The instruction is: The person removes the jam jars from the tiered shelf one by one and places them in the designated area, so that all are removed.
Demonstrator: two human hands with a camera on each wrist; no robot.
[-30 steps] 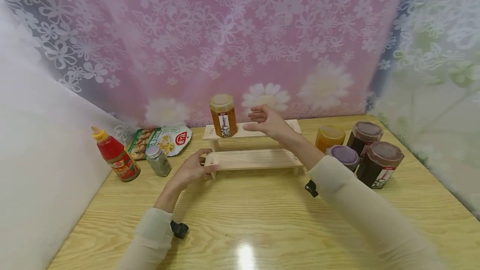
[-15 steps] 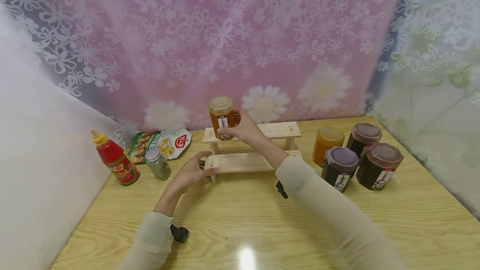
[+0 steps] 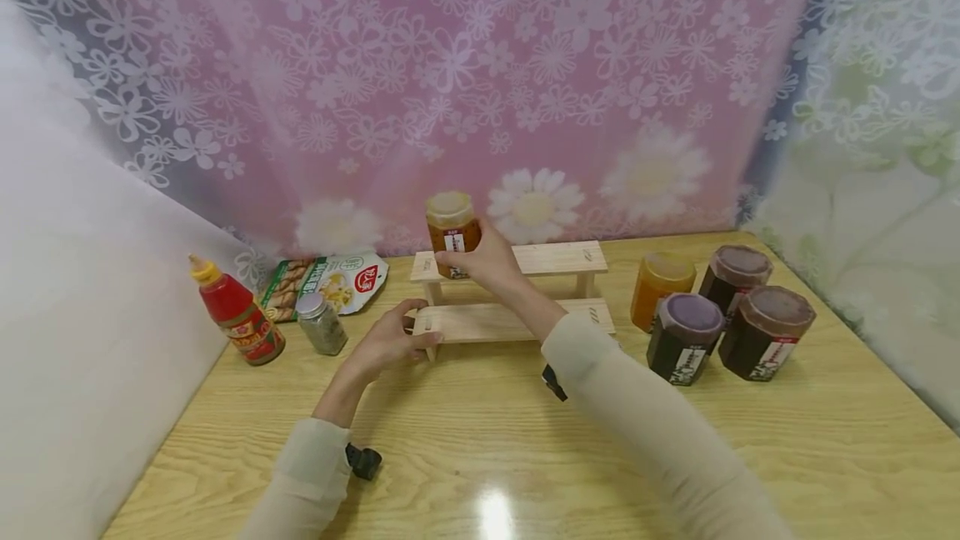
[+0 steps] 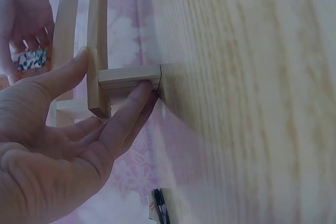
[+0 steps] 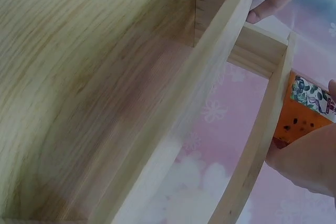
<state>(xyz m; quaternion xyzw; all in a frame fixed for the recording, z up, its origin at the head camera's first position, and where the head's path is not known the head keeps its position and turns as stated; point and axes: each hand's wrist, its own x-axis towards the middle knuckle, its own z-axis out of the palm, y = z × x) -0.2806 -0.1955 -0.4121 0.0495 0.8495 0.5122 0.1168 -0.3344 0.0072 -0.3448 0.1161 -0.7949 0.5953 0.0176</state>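
Observation:
A two-step wooden rack [image 3: 487, 322] stands at the middle of the table, near the curtain. At its left end my left hand [image 3: 387, 340] grips the lower step, thumb on the board and fingers by the leg, as the left wrist view shows. On the left of the upper step is an orange jar [image 3: 452, 227] with a pale lid and a white-and-red label. My right hand [image 3: 493, 261] holds this jar from its right side, the thumb across the front. The right wrist view shows the jar's dark-specked orange side [image 5: 300, 121] against the upper board.
Right of the rack are a yellow-orange jar [image 3: 662, 290], a purple-lidded dark jar [image 3: 684, 340] and two other dark jars. To the left stand a red squeeze bottle [image 3: 243, 315] and a small spice jar [image 3: 321, 325], before a food pouch [image 3: 341, 282].
My right hand has moved left from beside the orange jar and taken hold of it. The jar has hardly shifted. My left hand keeps its grip on the rack.

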